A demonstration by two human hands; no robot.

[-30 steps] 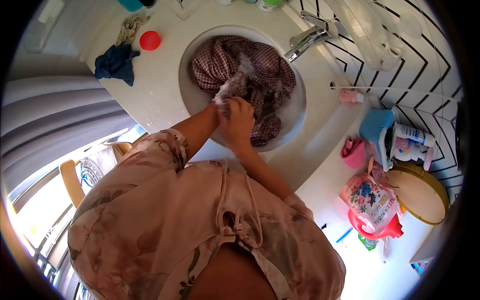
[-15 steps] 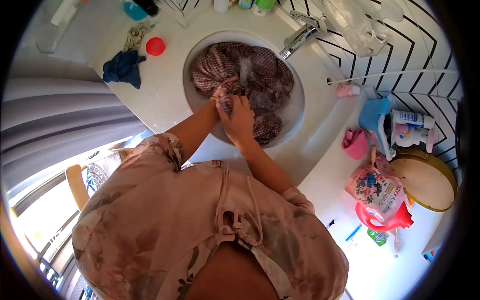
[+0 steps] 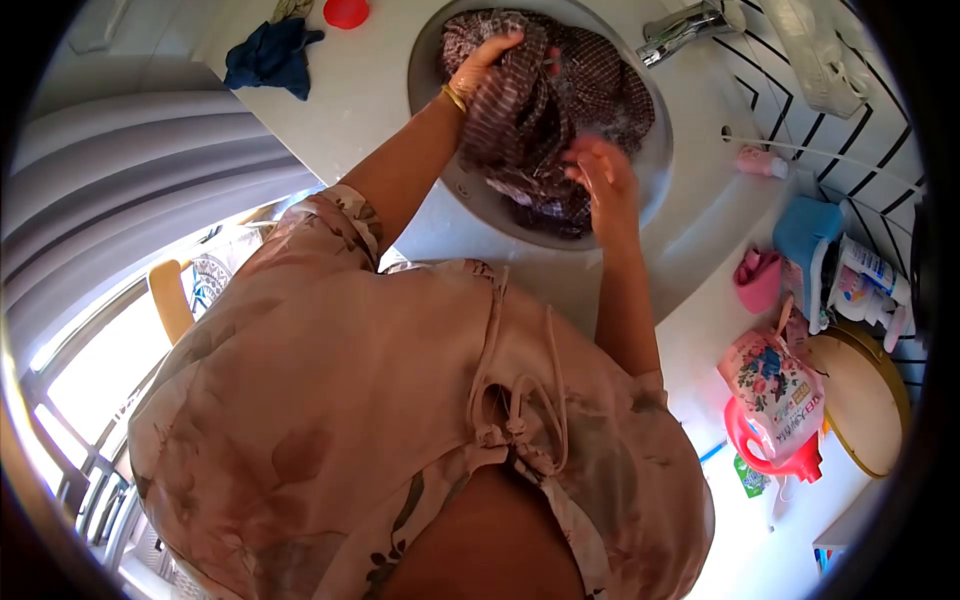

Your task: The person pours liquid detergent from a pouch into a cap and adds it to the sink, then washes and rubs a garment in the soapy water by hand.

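"Which hand is nearer?"
"The right hand [image 3: 610, 178]: bent inward, fingers loosely curled, seemingly gripping nothing. Blur hides any contact with the checked cloth [image 3: 522, 120], bunched ahead and leftward in the basin [image 3: 653, 168]."
"And the left hand [image 3: 480, 68]?"
"Farther, outstretched, grasping the cloth's left side."

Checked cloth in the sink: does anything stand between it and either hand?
Nothing visible does. The left hand holds the checked cloth, and the right hand is close by, with no object between; whether it touches is unclear. The tap is beside the sink, clear of both hands.
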